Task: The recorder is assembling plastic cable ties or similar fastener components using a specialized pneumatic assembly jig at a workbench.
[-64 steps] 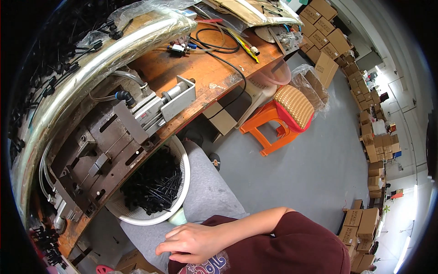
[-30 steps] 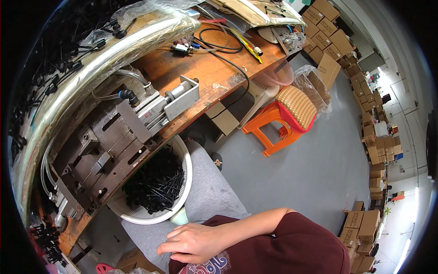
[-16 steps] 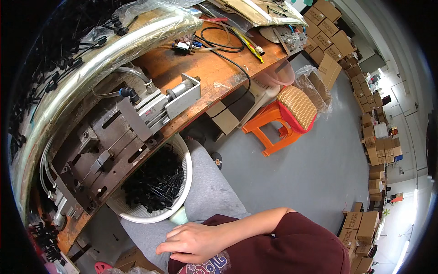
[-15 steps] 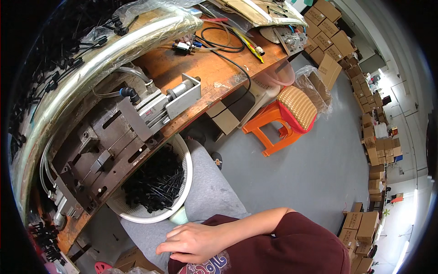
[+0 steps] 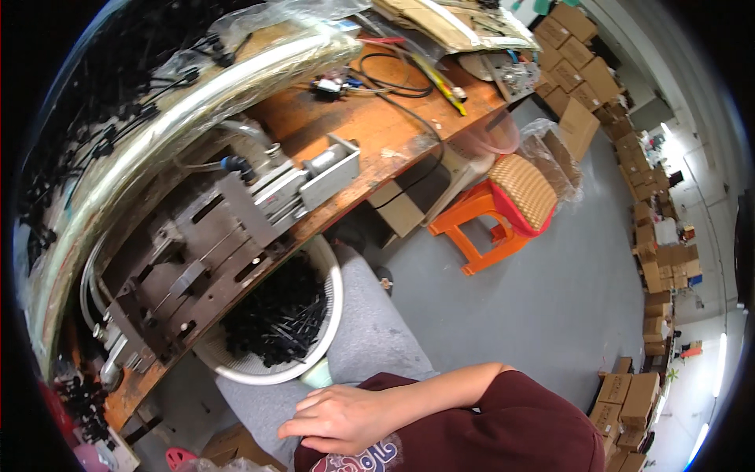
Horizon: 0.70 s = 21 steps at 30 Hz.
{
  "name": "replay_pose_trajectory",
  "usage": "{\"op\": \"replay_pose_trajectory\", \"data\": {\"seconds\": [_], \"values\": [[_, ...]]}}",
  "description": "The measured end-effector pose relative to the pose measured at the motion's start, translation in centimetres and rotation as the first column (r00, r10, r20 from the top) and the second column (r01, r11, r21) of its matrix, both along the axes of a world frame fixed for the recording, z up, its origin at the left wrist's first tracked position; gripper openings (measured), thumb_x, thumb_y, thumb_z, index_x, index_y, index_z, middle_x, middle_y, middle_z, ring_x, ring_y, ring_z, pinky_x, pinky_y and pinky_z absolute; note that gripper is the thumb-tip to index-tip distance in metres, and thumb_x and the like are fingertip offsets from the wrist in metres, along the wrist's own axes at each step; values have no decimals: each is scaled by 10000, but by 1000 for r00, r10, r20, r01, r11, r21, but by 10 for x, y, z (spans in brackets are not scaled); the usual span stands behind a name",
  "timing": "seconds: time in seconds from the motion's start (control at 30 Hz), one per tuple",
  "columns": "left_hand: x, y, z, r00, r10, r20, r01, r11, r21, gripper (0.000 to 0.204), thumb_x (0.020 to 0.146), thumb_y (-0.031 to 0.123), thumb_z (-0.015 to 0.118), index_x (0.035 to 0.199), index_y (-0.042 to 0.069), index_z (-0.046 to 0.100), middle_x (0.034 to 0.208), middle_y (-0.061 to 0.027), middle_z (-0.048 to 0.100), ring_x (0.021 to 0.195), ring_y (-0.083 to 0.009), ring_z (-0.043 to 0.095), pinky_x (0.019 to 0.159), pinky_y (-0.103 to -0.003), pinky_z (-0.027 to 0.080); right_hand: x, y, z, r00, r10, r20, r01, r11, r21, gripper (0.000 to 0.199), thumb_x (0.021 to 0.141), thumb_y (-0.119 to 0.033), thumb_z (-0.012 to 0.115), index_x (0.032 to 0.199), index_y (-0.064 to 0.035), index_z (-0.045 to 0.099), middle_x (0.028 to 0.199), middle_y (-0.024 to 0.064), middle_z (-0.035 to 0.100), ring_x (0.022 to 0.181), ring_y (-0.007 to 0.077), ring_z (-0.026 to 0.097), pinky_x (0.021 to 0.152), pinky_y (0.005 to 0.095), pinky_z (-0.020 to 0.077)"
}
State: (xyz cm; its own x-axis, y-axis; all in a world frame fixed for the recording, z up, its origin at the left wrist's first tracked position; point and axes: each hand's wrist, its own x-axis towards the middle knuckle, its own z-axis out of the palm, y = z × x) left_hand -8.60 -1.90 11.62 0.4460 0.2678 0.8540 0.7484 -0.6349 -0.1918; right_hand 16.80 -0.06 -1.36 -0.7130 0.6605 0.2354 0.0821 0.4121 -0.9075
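Right hand: the right hand [image 5: 342, 418] is laid back-up over the lap and shirt front; fingers loosely bent, half unfolded, nothing seen in hold; palm hidden, so its contents cannot be told.
Left hand: not shown; state cannot be told.
Resting step, judged: best done with wrist low and fingers slack; sleeve and fingertips best kept clear of the worktop's front edge and of the metal fixture's gaps.
Right forearm: the forearm [image 5: 440, 393] is brought across the torso from the right, elbow bent, close to the maroon shirt [image 5: 519, 425]; the hand is turned leftward.
Basket: the white basket [image 5: 336, 299] is set beside the grey trousers [image 5: 373, 315], partly under the worktop's front edge, apart from the hand; its support cannot be made out.
Black parts: thin black parts [image 5: 279, 322] are heaped in the basket, crossed over each other; single pieces would likely be freed best by a light pinch at one end.
Fixture: the brown metal fixture [image 5: 244, 208] is mounted along the worktop [image 5: 314, 126]'s front edge, untouched.
Cable: the black cable [image 5: 436, 157] is trailed over the front edge, toward the worktop's right end.
Stool: the orange stool [image 5: 472, 212] is stood on the floor, beyond the front edge.
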Motion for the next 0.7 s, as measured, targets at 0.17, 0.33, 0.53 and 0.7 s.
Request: {"op": "replay_pose_trajectory", "data": {"seconds": [0.17, 0.33, 0.53, 0.7], "values": [[22, -9, -46, 756, 468, 457, 144, 563, -814, 302, 941, -17, 439, 1178, -62, 621, 659, -47, 601, 481, -25, 385, 433, -195, 256, -5, 8, 6, 997, -80, -22, 82, 995, 61, 248, 878, -86, 655, 1119, -30, 638, 789, 103, 620, 714, 294, 623, 663, 392, 515], [48, 16, -75, 586, 517, 624, 603, 236, -762, 245, 997, 73, 523, 1134, -67, 670, 671, -111, 681, 411, -7, 398, 393, -180, 291, -6, 22, 22, 957, -280, -78, 248, 927, -283, 168, 873, -56, 697, 1037, -24, 689, 864, 88, 676, 747, 174, 661, 640, 294, 519], [68, 13, -85, 521, 485, 703, 709, 212, -672, 234, 997, 50, 538, 1145, -60, 683, 677, -120, 696, 406, -9, 433, 380, -171, 309, -7, 35, 26, 866, -428, -260, 183, 752, -633, 213, 914, -23, 677, 1121, 25, 682, 1069, 104, 657, 911, 146, 678, 764, 258, 540], [74, 11, -86, 543, 443, 713, 702, 226, -676, 253, 985, 24, 546, 1191, -58, 668, 722, -129, 717, 480, -37, 491, 440, -192, 363, -9, 39, 23, 835, -444, -325, 97, 700, -707, 162, 925, 0, 661, 1080, 37, 693, 1060, 111, 663, 960, 156, 684, 752, 250, 556]]}}
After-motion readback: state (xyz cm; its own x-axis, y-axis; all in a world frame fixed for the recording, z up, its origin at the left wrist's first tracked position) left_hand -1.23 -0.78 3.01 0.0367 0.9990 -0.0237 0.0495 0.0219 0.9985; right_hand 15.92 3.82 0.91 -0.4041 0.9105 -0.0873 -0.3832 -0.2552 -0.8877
